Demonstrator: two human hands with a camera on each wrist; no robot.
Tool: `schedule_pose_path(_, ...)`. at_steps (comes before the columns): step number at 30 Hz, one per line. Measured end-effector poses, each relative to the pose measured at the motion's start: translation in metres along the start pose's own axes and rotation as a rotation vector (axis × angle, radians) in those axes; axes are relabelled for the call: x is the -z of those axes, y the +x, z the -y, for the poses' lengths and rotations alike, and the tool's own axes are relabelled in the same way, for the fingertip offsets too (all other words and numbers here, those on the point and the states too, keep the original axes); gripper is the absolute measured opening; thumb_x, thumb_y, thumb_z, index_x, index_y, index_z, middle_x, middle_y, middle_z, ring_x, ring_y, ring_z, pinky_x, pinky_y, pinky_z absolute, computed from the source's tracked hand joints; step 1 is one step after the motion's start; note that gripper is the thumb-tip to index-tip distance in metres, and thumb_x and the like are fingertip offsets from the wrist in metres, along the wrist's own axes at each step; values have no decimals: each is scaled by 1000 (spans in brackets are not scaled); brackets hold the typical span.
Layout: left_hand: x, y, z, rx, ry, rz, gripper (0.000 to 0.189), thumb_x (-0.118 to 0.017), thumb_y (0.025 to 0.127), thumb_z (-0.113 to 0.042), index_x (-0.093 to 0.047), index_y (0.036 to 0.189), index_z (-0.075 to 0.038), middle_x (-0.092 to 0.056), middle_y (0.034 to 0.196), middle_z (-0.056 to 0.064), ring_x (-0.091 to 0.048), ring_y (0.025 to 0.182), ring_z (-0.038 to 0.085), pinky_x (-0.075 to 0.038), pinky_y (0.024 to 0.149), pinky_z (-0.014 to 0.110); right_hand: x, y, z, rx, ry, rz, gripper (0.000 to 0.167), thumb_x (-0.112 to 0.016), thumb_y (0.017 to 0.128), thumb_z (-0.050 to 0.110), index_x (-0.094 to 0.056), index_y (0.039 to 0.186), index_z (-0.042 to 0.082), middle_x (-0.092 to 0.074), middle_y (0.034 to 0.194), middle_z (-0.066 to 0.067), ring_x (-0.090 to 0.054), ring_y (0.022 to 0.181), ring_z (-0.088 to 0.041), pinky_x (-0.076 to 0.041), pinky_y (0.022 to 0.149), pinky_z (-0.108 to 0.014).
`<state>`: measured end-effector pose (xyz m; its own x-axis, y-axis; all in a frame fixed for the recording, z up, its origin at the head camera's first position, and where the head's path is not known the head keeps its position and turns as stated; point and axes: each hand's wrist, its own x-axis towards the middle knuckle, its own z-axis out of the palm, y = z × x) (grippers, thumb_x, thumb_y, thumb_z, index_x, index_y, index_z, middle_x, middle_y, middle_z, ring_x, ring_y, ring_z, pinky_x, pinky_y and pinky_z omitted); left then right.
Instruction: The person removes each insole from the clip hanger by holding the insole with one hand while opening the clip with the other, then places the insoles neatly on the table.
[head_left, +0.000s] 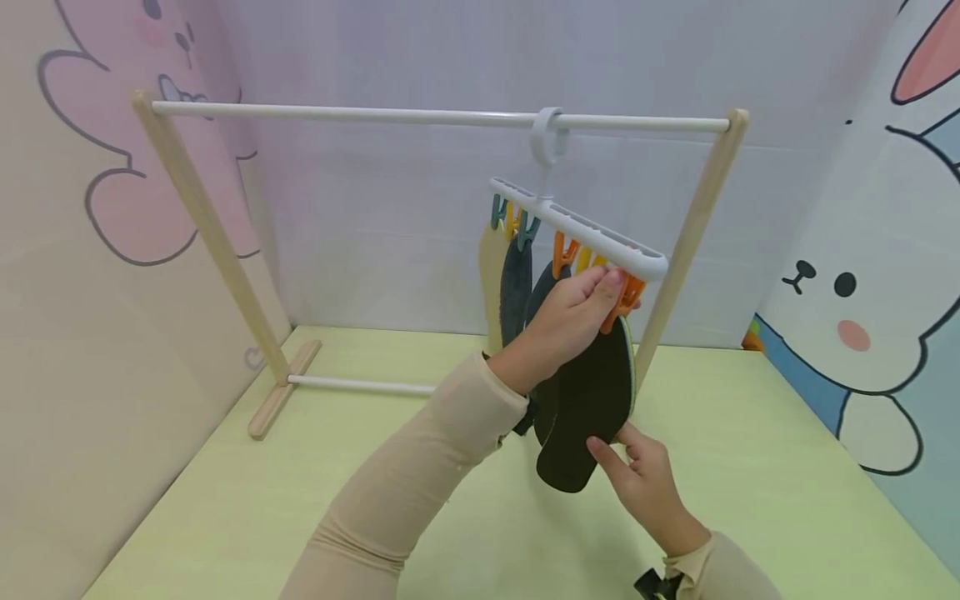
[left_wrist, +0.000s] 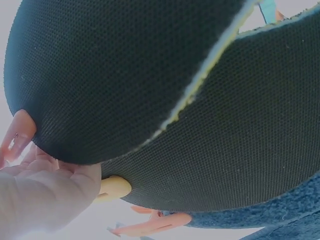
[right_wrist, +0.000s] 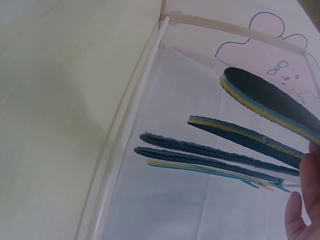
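A black shoe insole [head_left: 588, 408] with a blue-yellow edge hangs at the near end of a white clip hanger [head_left: 592, 233]. My left hand [head_left: 562, 329] is at its top, thumb and fingers holding an orange clothespin [head_left: 628, 298]. In the left wrist view this hand [left_wrist: 55, 185] lies beside the insole's end, near a yellow clothespin [left_wrist: 116, 187]. My right hand [head_left: 648, 483] pinches the insole's lower side edge, thumb on the black face. Behind it hang another black insole [right_wrist: 245, 137], dark fuzzy insoles [head_left: 515, 283] and a pale one [head_left: 492, 267].
The hanger's hook [head_left: 543, 137] sits over the white top bar [head_left: 337, 115] of a wooden-ended rack. The rack has a left post [head_left: 213, 242], a right post [head_left: 697, 208] and a low bar [head_left: 360, 385]. It stands on a pale yellow-green table [head_left: 750, 433] between cartoon-printed walls.
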<state>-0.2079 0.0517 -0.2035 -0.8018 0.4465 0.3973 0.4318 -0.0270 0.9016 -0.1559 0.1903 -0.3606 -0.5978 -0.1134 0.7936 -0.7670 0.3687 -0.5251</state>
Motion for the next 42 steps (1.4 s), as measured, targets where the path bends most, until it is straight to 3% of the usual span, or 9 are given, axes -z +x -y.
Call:
schedule_pose_path(4, 0, 1, 0, 0, -22, 0, 35, -36, 105, -18, -58, 116, 7, -63, 103, 20, -47, 74, 11, -39, 66, 19, -2, 1, 0, 5, 4, 5, 12, -68, 81, -9, -67, 93, -5, -68, 93, 11, -59, 92, 6, -42, 79, -12)
schedule_pose_path(10, 2, 3, 1, 35, -32, 62, 38, -33, 106, -20, -56, 124, 5, -62, 111, 20, -51, 92, 12, -39, 72, 20, -4, 0, 0, 1, -7, 0, 9, -69, 82, -6, -67, 91, -5, -68, 90, 11, -58, 90, 6, -42, 77, -12)
schedule_pose_path(19, -1, 6, 2, 135, -62, 80, 41, -31, 106, -25, -56, 123, 4, -54, 97, 6, -47, 90, 12, -35, 78, 24, -2, -3, -3, -15, -21, -7, 12, -69, 80, -9, -67, 91, -5, -68, 92, 15, -57, 89, 7, -41, 75, -12)
schedule_pose_path(27, -4, 8, 2, 190, -80, 54, 41, -33, 106, -26, -56, 118, 5, -50, 92, 4, -44, 89, 13, -33, 81, 28, -1, -4, -3, -21, -6, -1, 13, -68, 79, -11, -67, 92, -6, -67, 95, 17, -57, 91, 8, -41, 77, -11)
schedule_pose_path(31, -4, 8, 3, 211, -90, 87, 41, -32, 106, -28, -55, 119, 4, -44, 91, 2, -43, 95, 13, -32, 85, 30, 1, -4, -3, -26, -3, -2, 12, -68, 80, -11, -67, 90, -7, -67, 93, 16, -58, 91, 8, -42, 79, -11)
schedule_pose_path(37, 4, 11, 9, 172, -207, 158, 38, -35, 106, -21, -53, 125, 6, -51, 97, 8, -46, 100, 12, -34, 93, 24, 2, -5, -4, -28, 6, -3, 12, -68, 79, -11, -66, 90, -7, -67, 92, 15, -59, 90, 8, -41, 80, -11)
schedule_pose_path(42, 6, 14, 13, 126, -255, 214, 38, -34, 106, -17, -51, 129, 9, -55, 115, 23, -51, 99, 12, -39, 86, 20, 3, -6, -5, -32, 14, -2, 13, -67, 78, -13, -66, 90, -7, -68, 91, 14, -59, 89, 7, -41, 82, -11)
